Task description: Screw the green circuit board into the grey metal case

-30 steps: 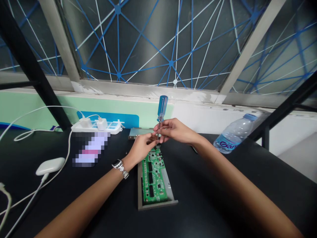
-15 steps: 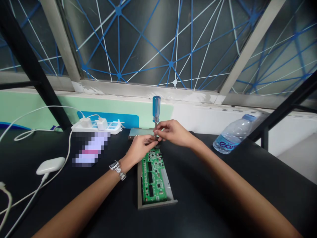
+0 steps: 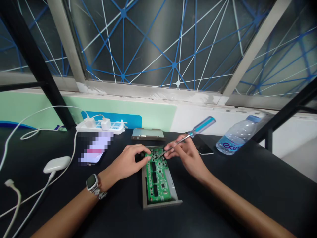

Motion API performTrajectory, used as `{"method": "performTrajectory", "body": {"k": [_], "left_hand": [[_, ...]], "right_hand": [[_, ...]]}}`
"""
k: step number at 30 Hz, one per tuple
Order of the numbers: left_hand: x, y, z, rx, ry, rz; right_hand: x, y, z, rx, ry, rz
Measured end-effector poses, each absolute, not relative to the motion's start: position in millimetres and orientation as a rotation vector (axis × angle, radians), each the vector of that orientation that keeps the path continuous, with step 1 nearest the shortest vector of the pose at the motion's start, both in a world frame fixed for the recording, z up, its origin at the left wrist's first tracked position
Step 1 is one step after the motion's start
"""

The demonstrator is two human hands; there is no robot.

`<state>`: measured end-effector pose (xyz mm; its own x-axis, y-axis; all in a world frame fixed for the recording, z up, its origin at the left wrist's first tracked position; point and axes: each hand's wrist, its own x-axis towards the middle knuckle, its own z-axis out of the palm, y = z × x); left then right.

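Note:
A green circuit board (image 3: 158, 185) lies in a shallow grey metal casing (image 3: 162, 205) on the black desk. My right hand (image 3: 187, 152) grips a screwdriver (image 3: 201, 126) by its shaft, under the clear blue handle. The screwdriver slants, with its handle up to the right and its tip low over the board's far part; whether the tip touches is unclear. My left hand (image 3: 128, 162) is at the casing's far left side, thumb and forefinger slightly apart at the board's edge. Something dark shows between those fingers, too small to make out.
A metal cover piece (image 3: 148, 133) lies behind the casing. On the right are a dark phone-like slab (image 3: 205, 148) and a water bottle (image 3: 230, 137). Leftward are a power strip (image 3: 114, 127), a blurred-out phone (image 3: 96, 148), a white charger-like case (image 3: 56, 164) and white cables (image 3: 17, 198).
The screwdriver has gone from upright to slanting right, and my right hand has shifted right and down. My left hand has come off the screwdriver's lower end and moved nearer, fingers parted. The view has shifted slightly.

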<state>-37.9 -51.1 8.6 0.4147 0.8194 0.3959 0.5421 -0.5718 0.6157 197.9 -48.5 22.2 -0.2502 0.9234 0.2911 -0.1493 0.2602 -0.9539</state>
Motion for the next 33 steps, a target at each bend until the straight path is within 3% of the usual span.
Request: {"method": "performTrajectory", "body": {"k": [12, 33], "left_hand": [[-38.9, -54.0, 9.0, 2.414, 1.201, 0.821], [-32.3, -57.2, 13.0, 2.343, 1.099, 1.051]], "right_hand": [[193.1, -62.4, 0.7, -0.794, -0.998, 1.288], [186.2, -71.0, 2.9, -0.712, -0.886, 1.353]]}}
